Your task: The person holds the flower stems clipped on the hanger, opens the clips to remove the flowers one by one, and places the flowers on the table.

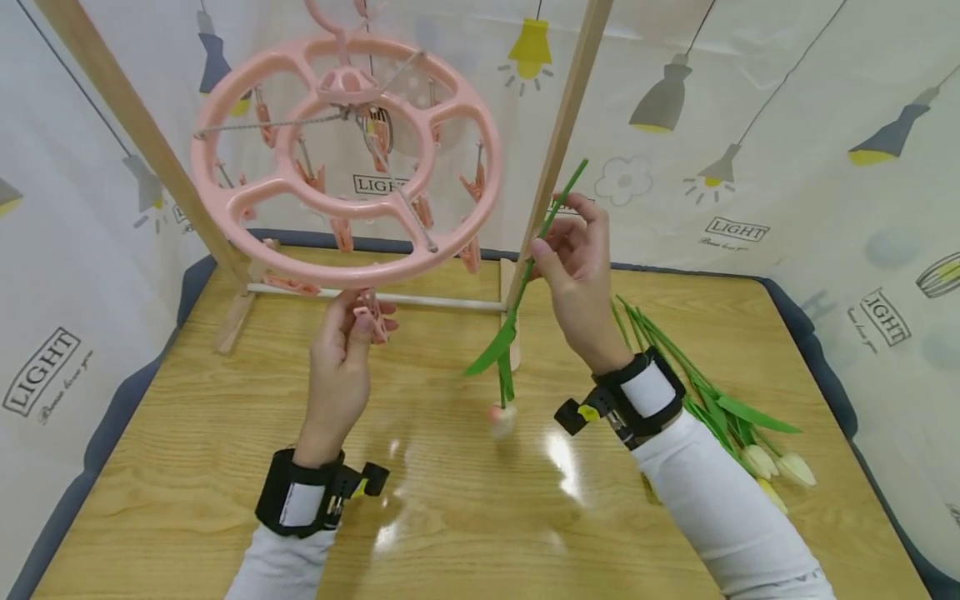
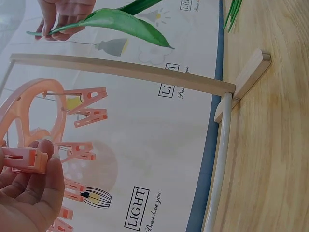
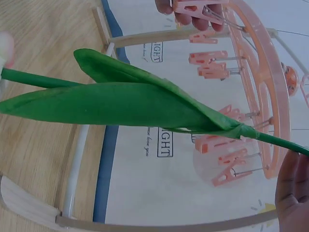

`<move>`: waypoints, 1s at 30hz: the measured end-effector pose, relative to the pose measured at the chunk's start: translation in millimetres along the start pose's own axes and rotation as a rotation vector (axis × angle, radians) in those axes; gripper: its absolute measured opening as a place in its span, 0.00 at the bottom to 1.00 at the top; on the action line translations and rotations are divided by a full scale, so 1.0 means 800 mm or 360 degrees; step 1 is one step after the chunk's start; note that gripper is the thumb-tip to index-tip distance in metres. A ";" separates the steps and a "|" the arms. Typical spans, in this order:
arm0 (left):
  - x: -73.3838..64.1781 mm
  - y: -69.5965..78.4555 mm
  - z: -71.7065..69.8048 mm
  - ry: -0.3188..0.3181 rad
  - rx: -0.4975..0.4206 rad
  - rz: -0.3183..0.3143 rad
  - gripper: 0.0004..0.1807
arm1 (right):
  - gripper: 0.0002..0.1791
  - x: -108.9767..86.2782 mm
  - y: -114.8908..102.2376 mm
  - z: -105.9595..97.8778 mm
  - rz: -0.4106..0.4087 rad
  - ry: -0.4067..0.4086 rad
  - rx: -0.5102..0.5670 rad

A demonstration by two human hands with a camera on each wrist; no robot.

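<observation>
In the head view my left hand (image 1: 337, 358) holds a pink clothespin (image 1: 372, 319) that hangs from the near rim of a round pink clip hanger (image 1: 330, 271). The left wrist view shows the fingers and thumb around that clothespin (image 2: 24, 159). To the right, my right hand (image 1: 585, 292) pinches the green stem of an artificial tulip (image 1: 495, 350). Its stem end points up, and the pale pink-white bloom hangs down above the table. Across the right wrist view, the tulip's broad leaves (image 3: 120, 104) hide part of the background.
Several more pink clothespins (image 1: 342, 235) dangle around the hanger. A wooden stand (image 1: 566, 117) with a white lower bar (image 1: 450, 302) surrounds it. More tulips (image 1: 705, 383) lie on the table (image 1: 187, 433) at right, partly behind the right forearm. A lamp-printed curtain (image 1: 810, 167) encloses the table.
</observation>
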State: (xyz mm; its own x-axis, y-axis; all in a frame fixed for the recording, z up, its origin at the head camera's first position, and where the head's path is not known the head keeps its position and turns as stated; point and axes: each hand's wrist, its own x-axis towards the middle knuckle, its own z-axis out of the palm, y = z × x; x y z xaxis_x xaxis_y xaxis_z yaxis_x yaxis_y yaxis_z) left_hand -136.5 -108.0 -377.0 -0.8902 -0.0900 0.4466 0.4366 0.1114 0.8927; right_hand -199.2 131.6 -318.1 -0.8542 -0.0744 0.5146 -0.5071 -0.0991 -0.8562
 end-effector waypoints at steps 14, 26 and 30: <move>0.000 0.000 -0.001 -0.0014 0.0004 -0.0047 0.20 | 0.25 0.011 0.008 -0.050 0.0028 0.0119 -0.0088; 0.001 0.000 0.000 -0.0019 -0.0012 -0.0039 0.20 | 0.24 0.021 0.024 -0.094 0.0189 0.0209 -0.0205; 0.001 0.000 -0.001 -0.0028 -0.0031 -0.0049 0.21 | 0.25 0.019 0.032 -0.108 0.0261 0.0214 -0.0316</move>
State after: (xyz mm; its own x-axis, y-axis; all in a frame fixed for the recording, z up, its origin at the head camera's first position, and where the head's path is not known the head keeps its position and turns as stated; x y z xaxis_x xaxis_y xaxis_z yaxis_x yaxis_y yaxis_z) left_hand -137.2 -108.6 -376.8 -0.9053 -0.0756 0.4180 0.4113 0.0896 0.9071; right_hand -235.0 213.5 -335.8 -0.9275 0.0604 0.3688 -0.3620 0.1005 -0.9268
